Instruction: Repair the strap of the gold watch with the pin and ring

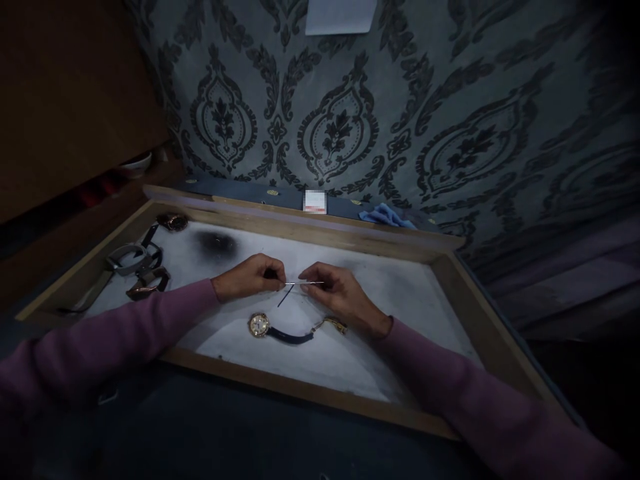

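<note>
A thin, silvery, needle-like metal rod (297, 283) runs level between my two hands. My left hand (253, 275) is closed in a pinch on its left end. At the other end, the thumb and fingers of my right hand (343, 291) close around the rod. Just below the rod, a thin dark stick (285, 297) slants down to the left. Nearer to me lies a gold-rimmed wristwatch (259, 325) with a light dial, face up. Its dark strap (290, 336) stretches right to a gold-coloured clasp (335, 325), below my right hand.
A shallow wooden tray (310, 398) with a white lining surrounds the work. Several watches and straps (131, 259) lie at its left end, with a dark watch (173, 221) in the far corner. Behind the rim are a blue cloth (387, 215) and a small white box (315, 201).
</note>
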The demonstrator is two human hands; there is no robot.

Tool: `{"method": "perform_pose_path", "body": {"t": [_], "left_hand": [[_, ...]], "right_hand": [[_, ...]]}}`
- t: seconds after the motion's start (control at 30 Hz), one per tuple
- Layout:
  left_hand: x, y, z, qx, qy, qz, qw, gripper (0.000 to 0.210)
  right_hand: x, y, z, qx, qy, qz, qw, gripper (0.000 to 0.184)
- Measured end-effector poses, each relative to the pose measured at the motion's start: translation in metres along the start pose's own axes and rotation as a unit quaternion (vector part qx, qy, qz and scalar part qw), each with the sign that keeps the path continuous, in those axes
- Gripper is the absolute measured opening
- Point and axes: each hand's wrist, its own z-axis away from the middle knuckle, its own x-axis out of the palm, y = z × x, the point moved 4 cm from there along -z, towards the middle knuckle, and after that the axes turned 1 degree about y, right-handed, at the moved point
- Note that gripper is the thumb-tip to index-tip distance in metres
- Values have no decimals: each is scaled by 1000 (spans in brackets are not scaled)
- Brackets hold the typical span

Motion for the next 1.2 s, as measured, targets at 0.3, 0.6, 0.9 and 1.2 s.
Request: {"method": "perform_pose_path", "body": {"t": [0.3,0.6,0.9,1.2], "left_hand": [[5,1,0,-5,10,39,999,9],[7,5,-1,-16,11,90,996,10],[5,5,0,-63,36,157,985,10],[13,5,-2,-100,39,172,979,11]], "right_hand": [[-3,-6,1,-19,23,68,997,20],[-4,-6,-1,21,39,2,999,39],[1,6,-5,99,24,-241,965,30],[14,19,-3,140,20,-328,934,32]]}}
